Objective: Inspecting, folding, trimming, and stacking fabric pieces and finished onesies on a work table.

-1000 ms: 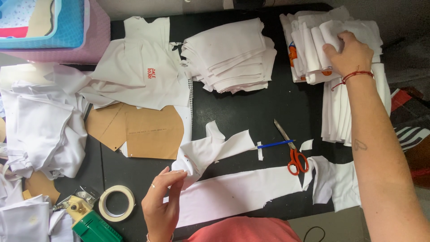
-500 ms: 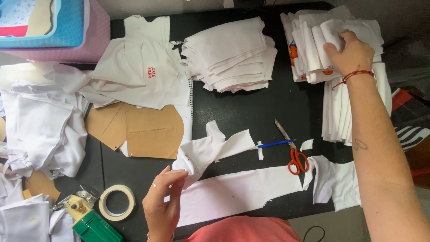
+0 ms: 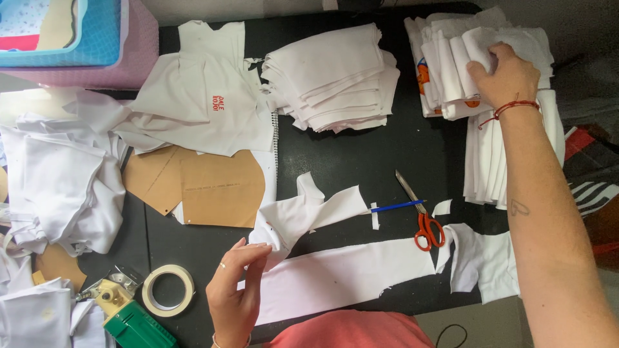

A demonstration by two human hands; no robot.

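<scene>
The right hand (image 3: 509, 77) reaches to about one o'clock and lies palm down on the far stack of folded white pieces (image 3: 474, 61), fingers curled over the top folds; it seems to grip the uppermost piece, though the fingertips are hidden and a firm hold cannot be confirmed. The left hand (image 3: 237, 293) sits at six o'clock, fingers loosely spread and narrow, its tips touching the edge of a cut white fabric scrap (image 3: 303, 216) just above the long white fabric strip (image 3: 342, 277).

To lift a single piece cleanly, the person would do well to pinch only the top fold near its edge and peel it upward, so the layers beneath do not slide off the black table (image 3: 361, 154). Keeping the left hand flat on the scrap would steady the near work.

The stack lies under the right hand, well apart from the left. The red-handled scissors (image 3: 422, 219) and a blue pen (image 3: 396, 207) lie between the hands, toward three o'clock of the scrap.
</scene>
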